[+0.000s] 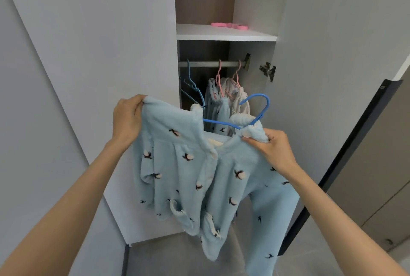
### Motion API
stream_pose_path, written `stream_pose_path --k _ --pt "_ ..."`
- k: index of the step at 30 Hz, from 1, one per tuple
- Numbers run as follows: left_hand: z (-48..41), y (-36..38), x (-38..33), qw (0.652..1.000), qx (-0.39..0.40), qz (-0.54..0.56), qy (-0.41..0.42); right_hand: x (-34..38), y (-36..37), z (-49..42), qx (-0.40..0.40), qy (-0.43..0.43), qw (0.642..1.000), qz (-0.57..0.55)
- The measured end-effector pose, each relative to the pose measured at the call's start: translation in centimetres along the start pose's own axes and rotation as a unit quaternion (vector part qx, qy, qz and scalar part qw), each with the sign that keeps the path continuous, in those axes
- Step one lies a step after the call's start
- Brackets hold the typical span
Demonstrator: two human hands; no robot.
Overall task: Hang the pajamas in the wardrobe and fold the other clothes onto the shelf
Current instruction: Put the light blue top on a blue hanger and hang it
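The left hand (127, 120) grips 1 shoulder of the blue pajama top (184, 165) and the right hand (273, 149) pinches its collar, in front of the open wardrobe (250, 9). The blue hanger (258, 109) is half buried in the neckline. The top largely hides the hung garments (221, 100) behind it.

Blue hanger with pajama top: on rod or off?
Off. Blue hanger sits below the rod, hook free; left hand and right hand grip the pajama top.

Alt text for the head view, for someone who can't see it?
The left hand and right hand hold a light blue pajama top, on a blue hanger, before the open wardrobe. Its rail carries garments on pink hangers.
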State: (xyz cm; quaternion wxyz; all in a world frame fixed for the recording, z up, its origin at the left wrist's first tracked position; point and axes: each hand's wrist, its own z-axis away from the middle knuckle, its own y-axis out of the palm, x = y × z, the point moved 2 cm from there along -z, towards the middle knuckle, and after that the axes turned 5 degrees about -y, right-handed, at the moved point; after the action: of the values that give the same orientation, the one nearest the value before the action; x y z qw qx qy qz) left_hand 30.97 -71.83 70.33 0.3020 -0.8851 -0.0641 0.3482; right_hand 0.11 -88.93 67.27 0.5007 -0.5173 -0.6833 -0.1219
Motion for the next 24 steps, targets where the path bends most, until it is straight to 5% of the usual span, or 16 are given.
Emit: stream_pose_path --k 3,5,8,11,24 --pt "-0.4 0.7 -0.8 0.991 0.134 -0.001 -0.001 -0.2 0.3 -0.4 -0.025 0.006 1.0 0.008" --pt "0.4 1.1 -2.6 0.987 0.158 0.026 0.032 -0.5 0.5 -0.6 -0.049 0.013 0.998 0.038" --pt "3.0 2.6 -7.2 0.956 0.227 0.077 0.169 -0.5 1.3 -0.6 -0.052 0.003 0.993 0.108" --pt "4.9 5.1 -10.0 0.914 0.308 -0.025 0.262 0.0 2.1 -0.7 -0.047 -0.032 0.989 0.135" --pt "3.6 6.7 -8.1 0.951 0.275 -0.088 0.111 2.6 -0.2 -0.1 -0.131 -0.222 0.924 0.281"
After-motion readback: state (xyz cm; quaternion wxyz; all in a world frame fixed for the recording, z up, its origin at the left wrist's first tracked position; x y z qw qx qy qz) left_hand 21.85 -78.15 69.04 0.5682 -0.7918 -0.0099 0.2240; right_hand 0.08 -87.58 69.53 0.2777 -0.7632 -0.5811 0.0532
